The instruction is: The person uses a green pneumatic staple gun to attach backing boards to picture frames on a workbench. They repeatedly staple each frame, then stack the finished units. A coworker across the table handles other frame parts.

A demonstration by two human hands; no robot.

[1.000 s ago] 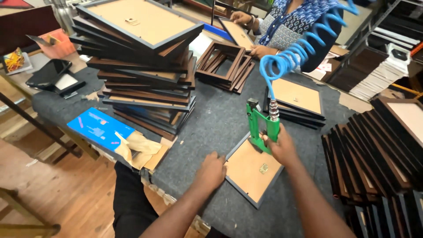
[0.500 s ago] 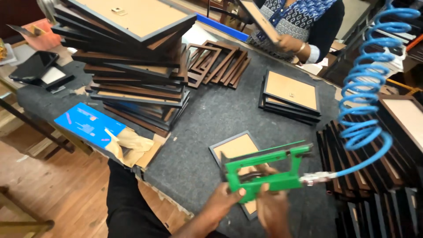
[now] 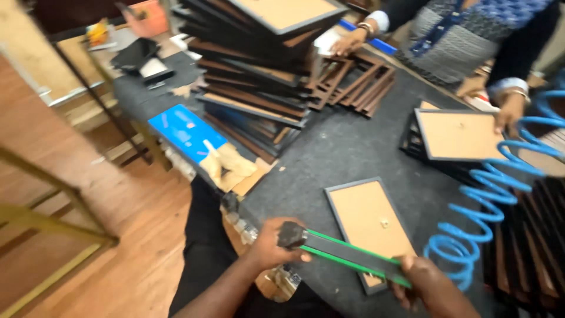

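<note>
- My left hand (image 3: 272, 242) is wrapped around the dark butt end of the green pneumatic tool (image 3: 347, 254), fingers curled tight over it, thumb toward the table edge.
- My right hand (image 3: 425, 282) grips the other end of the tool, fingers folded under it; the fingertips are hidden, but the hold looks firm.
- The tool lies nearly level between my hands, slanting down toward the right, its long dark magazine edged in green. It crosses the near corner of the picture frame (image 3: 369, 227).
- That frame lies face-down on the grey felt table (image 3: 347, 147), brown backing board up, a small metal hanger near its centre. It sits near the table's front edge, just beyond my hands.
- A blue coiled air hose (image 3: 491, 206) runs from the right, looping over the table beside the frame; its joint to the tool is hidden behind my right hand.
- A tall, uneven stack of frames (image 3: 259, 65) stands far left on the table; a blue box (image 3: 185, 132) with torn brown paper lies at its foot.
- Empty brown frame mouldings (image 3: 347, 85) lean in a row behind.
- Across the table another person's hand (image 3: 509, 112) rests on a second face-down frame (image 3: 459, 135) atop a short pile.
- Wooden floor (image 3: 88, 194) to my left.
</note>
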